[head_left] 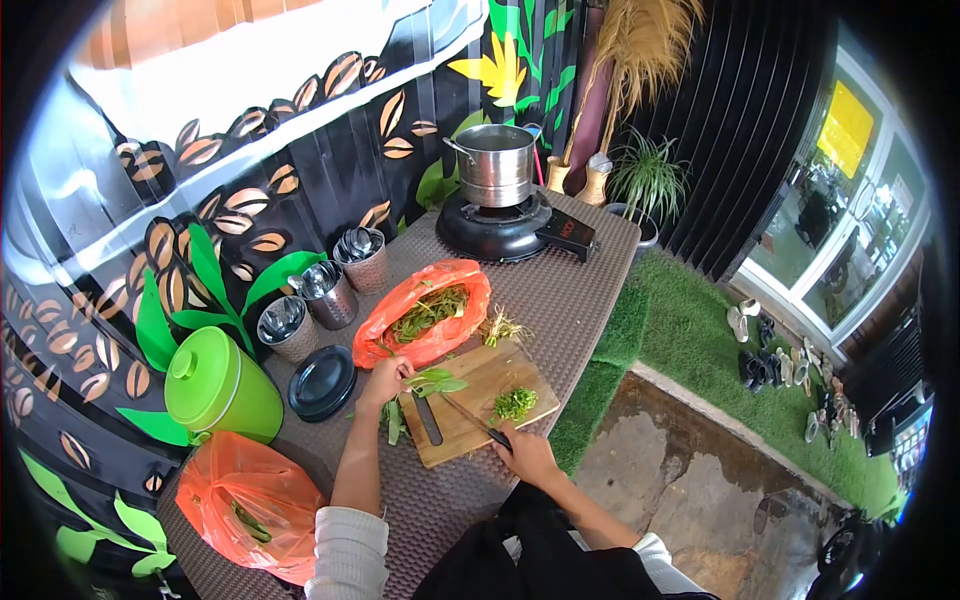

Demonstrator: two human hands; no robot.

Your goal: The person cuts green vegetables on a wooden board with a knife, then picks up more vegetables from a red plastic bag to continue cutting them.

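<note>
My left hand (387, 381) is closed on some leafy greens (437, 382) at the far left edge of a wooden cutting board (478, 432). In my right hand (527, 457) is a knife (476, 420), gripped by its dark handle, with the blade slanting across the board towards the greens. A small heap of chopped greens (516, 404) lies on the board's right side. Just beyond the board, an open orange plastic bag (467, 283) holds more leafy greens (428, 315). Cut roots and stems (503, 327) lie at the board's far corner. Loose leaves (393, 422) rest beside its left edge.
A steel pot (497, 163) stands on a black portable stove (490, 228) at the table's far end. Along the wall are cutlery cups (328, 300), dark stacked plates (322, 385) and a green lidded bucket (222, 385). Another orange bag (250, 505) sits near left.
</note>
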